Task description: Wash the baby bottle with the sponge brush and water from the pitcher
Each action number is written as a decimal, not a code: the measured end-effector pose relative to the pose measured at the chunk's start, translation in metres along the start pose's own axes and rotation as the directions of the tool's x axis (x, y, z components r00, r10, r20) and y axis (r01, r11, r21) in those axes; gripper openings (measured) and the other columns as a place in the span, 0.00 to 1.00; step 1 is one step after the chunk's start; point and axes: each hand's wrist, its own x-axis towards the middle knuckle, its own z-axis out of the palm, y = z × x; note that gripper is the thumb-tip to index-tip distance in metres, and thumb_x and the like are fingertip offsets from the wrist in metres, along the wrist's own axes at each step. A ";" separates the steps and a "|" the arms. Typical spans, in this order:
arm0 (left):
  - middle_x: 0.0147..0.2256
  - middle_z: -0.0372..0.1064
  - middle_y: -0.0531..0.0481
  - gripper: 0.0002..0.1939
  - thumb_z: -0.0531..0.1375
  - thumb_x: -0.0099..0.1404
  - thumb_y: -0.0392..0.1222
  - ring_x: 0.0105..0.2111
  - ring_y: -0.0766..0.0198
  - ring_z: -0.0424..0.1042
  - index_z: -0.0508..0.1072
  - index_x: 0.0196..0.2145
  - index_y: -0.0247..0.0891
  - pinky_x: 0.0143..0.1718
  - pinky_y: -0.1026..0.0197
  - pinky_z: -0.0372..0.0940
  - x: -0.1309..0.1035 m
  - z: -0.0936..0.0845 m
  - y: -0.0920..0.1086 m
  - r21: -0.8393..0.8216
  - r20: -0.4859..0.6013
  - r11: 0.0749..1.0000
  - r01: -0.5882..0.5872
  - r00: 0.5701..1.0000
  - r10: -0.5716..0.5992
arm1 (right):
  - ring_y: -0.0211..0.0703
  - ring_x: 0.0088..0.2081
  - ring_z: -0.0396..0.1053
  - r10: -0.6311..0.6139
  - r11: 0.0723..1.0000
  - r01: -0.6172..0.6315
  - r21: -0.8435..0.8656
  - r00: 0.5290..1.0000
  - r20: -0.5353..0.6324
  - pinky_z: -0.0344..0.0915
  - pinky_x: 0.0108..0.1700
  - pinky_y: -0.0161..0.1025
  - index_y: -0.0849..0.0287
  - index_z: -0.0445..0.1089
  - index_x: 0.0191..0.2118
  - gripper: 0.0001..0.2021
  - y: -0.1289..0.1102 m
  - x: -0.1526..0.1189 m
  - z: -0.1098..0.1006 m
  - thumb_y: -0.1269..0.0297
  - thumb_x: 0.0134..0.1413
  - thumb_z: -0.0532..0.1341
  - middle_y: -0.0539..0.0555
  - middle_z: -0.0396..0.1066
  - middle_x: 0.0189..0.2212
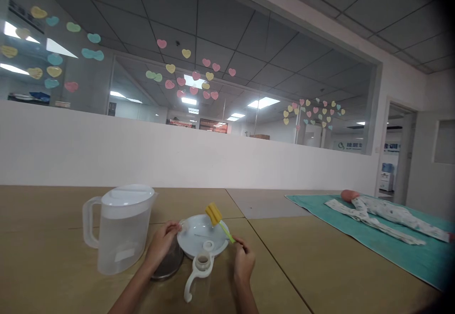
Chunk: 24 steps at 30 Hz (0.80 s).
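My right hand (244,259) is closed round the green handle of a sponge bottle brush (213,214). Its yellow sponge head is raised over the far right side of a white bowl (188,244). At the bowl's left rim, my left hand (167,238) pinches a small translucent piece (184,225), too indistinct to name. Just in front of the bowl, between my hands, stands what looks like an open clear bottle (203,261) with a white two-armed handle (189,285) around its neck. A dark round metal dish (171,264) lies partly hidden under my left hand.
A lidded clear plastic pitcher (122,238) stands left of my left arm. On the right, a teal mat (387,250) carries a doll (384,210) and white patterned cloth. A white wall (177,155) with a window rises behind the table.
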 end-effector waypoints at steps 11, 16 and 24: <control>0.26 0.73 0.49 0.12 0.51 0.51 0.30 0.32 0.58 0.72 0.74 0.23 0.37 0.32 0.63 0.58 -0.011 -0.020 -0.028 0.495 0.191 0.867 -0.062 0.981 -0.039 | 0.52 0.38 0.70 0.002 0.995 -0.013 -0.101 0.993 -0.114 0.62 0.39 0.40 0.58 0.77 0.30 0.16 -0.008 -0.004 -0.006 0.57 0.38 0.56 0.55 0.76 0.32; 0.31 0.74 0.46 0.12 0.52 0.54 0.30 0.35 0.56 0.72 0.76 0.27 0.37 0.36 0.61 0.60 -0.019 -0.019 -0.030 0.573 0.194 0.814 -0.091 0.981 -0.027 | 0.52 0.39 0.70 -0.007 0.998 -0.001 -0.065 0.993 -0.114 0.63 0.40 0.40 0.58 0.77 0.30 0.16 -0.007 -0.003 -0.005 0.58 0.38 0.55 0.55 0.76 0.33; 0.41 0.73 0.43 0.14 0.51 0.61 0.33 0.45 0.53 0.68 0.76 0.36 0.40 0.49 0.55 0.57 -0.015 -0.010 0.011 0.586 0.102 0.779 -0.224 0.974 0.203 | 0.51 0.36 0.70 -0.009 0.995 -0.006 -0.102 0.989 -0.147 0.62 0.36 0.39 0.57 0.77 0.30 0.16 -0.006 -0.003 -0.004 0.57 0.39 0.55 0.55 0.76 0.32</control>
